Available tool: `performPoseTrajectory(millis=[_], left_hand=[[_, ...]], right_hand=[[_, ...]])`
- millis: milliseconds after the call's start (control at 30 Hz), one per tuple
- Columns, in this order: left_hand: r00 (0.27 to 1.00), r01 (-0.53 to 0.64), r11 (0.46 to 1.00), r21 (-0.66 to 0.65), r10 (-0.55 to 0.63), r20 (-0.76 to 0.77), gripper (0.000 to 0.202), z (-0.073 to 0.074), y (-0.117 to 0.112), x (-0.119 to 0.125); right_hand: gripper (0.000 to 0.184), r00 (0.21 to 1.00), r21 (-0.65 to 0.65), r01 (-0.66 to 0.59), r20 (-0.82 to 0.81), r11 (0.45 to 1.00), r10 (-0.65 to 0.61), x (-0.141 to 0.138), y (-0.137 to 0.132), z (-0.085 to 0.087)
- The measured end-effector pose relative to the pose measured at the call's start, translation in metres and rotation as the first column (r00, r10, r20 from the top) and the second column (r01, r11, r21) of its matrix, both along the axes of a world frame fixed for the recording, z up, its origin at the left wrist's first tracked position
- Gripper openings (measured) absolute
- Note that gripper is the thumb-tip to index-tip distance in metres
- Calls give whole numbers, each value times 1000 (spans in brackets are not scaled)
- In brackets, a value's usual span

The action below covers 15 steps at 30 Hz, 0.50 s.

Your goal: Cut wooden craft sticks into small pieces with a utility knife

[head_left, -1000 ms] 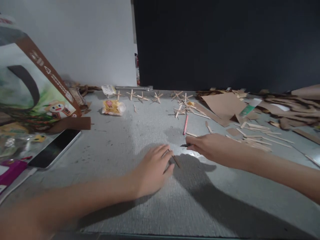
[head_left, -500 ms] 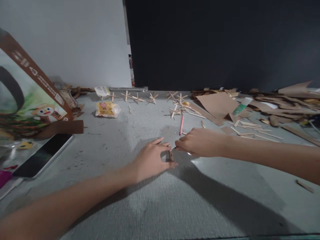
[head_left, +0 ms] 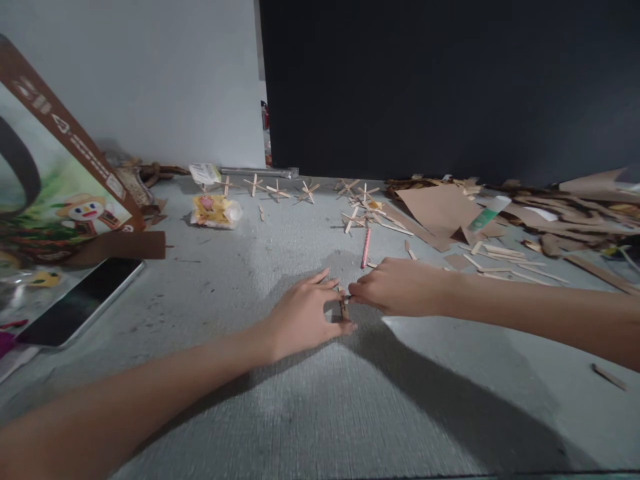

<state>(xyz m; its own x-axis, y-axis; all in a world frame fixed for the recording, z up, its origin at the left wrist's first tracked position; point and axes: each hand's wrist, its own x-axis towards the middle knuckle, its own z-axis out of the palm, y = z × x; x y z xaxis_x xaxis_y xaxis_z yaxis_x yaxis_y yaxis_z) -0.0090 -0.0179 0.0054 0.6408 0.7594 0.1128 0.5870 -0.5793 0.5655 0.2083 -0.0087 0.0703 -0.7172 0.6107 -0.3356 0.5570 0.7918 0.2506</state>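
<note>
Grey textured surface [head_left: 310, 413], white wall at the back left, black panel behind the rest. Both bare forearms come in from the near edge and meet at the centre.

Left hand [head_left: 305, 313]: palm down, fingers loosely spread, thumb and forefinger closed round a short wooden stick [head_left: 343, 309] that lies on the surface. The stick sits right between the two hands, touching the left fingertips.

Right hand [head_left: 400, 287]: at 3 o'clock of the stick, fingers bunched tight together, tips at the stick's far end. It seems to pinch a small dark thing there, too small to be sure.

- Pink pencil [head_left: 366, 248] at 12 o'clock of the stick, just beyond the right hand's knuckles, lying flat.
- Crossed stick pieces [head_left: 277, 191] in a scattered row at 11 to 12 o'clock, near the back wall.
- Yellow snack packet [head_left: 215, 211] at 10 o'clock.
- Printed carton [head_left: 60, 193] leaning at 9 to 10 o'clock, far left.
- Phone [head_left: 80, 303] with a dark screen, flat at 9 o'clock, just in front of the carton.
- Brown cardboard sheet [head_left: 440, 208] at 1 o'clock, with a green and white tube [head_left: 487, 213] at its right edge.
- Loose sticks [head_left: 505, 257] at 2 o'clock, more cardboard scraps [head_left: 575, 223] heaped beyond them.
- One stray stick [head_left: 607, 377] at 4 o'clock, well apart from the rest.
</note>
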Motion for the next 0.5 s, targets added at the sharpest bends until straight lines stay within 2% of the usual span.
performPoseTrajectory(millis=[367,500], left_hand=[[1000,-8,1000,9,8,-13,40,1,-1,0],[1000,-6,1000,20,7,-14,46,-1,0,0]], right_hand=[[17,1000,39,-4,14,999,4,-2,-3,1],[14,997,93,-65,48,994,60,-1,-6,-2]])
